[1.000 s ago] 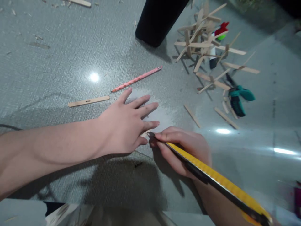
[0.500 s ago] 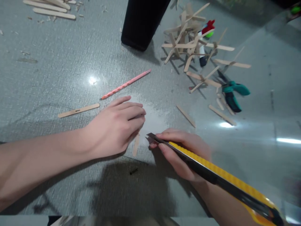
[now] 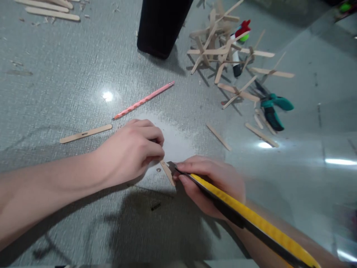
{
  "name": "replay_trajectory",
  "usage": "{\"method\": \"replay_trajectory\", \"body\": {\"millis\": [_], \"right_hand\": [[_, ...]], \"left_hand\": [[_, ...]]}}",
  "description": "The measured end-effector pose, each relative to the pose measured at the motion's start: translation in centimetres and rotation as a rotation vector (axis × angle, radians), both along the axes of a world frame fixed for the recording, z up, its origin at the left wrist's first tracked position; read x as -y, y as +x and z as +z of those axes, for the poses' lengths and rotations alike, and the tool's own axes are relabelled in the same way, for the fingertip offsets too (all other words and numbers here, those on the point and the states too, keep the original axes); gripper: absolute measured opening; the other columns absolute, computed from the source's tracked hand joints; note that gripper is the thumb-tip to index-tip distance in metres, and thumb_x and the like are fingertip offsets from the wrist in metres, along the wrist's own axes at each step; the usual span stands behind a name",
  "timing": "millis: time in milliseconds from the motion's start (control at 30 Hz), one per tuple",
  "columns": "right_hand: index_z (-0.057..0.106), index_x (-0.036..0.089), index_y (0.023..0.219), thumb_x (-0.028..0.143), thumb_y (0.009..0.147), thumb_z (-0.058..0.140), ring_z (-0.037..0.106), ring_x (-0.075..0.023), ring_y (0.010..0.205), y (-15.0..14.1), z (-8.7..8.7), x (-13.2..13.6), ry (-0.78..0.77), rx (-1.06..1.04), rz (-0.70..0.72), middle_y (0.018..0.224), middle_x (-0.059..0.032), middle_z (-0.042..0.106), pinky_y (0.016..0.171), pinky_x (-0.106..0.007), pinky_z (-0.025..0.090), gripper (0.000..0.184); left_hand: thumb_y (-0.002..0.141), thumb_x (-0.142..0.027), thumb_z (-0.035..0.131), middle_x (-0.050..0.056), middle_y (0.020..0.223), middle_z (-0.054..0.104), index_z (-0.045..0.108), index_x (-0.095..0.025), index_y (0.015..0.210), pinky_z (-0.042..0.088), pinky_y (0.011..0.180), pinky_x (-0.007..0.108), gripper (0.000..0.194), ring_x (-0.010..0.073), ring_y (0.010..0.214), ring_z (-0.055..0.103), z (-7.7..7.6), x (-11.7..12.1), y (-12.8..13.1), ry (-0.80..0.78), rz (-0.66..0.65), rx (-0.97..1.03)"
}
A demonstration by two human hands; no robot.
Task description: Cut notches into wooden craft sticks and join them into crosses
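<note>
Between the thumb and fingers of my right hand (image 3: 214,182) is a yellow and black utility knife (image 3: 251,221), its blade pointing left. The blade tip meets or nearly meets a wooden craft stick (image 3: 168,174), which slants down and right from under my left hand (image 3: 136,147). My left fingers are curled and closed on the stick's upper end, which they hide. Under the work lies a pale whitish patch (image 3: 178,143). Left of my left hand rests another craft stick with a slot (image 3: 86,134). Just above it lies a pink pencil (image 3: 143,100).
Several crossed-stick pieces (image 3: 237,91) stand at the upper right, beside green-handled pliers (image 3: 275,108). Loose sticks (image 3: 260,134) lie below them. A black upright object (image 3: 163,29) stands at the top. More craft sticks (image 3: 52,14) and shavings are at the upper left.
My left fingers have curled in, and the stick beneath them now slants down to the right. The knife blade has come down and left to the stick. The whole view has shifted slightly.
</note>
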State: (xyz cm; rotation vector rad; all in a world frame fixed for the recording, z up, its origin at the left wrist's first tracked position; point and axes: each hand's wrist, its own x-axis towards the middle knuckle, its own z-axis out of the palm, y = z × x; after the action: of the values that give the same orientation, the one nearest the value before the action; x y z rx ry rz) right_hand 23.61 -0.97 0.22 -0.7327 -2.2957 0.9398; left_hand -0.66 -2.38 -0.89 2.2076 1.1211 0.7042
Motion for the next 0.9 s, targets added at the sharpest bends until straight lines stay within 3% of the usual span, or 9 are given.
{"method": "replay_trajectory", "body": {"millis": [900], "right_hand": [[0.066,0.023,0.112,0.003,0.09,0.063,0.076,-0.0149,0.075,-0.26,-0.19,0.19,0.006,-0.001,0.043,0.09,-0.0056,0.079,0.067,-0.025,0.064,0.03]], "left_hand": [[0.091,-0.01,0.062,0.001,0.088,0.069,0.081,-0.021,0.082,0.04,0.084,0.038,0.024,0.0183,0.085,0.059,-0.44,-0.09,0.23,-0.001,0.009,-0.007]]}}
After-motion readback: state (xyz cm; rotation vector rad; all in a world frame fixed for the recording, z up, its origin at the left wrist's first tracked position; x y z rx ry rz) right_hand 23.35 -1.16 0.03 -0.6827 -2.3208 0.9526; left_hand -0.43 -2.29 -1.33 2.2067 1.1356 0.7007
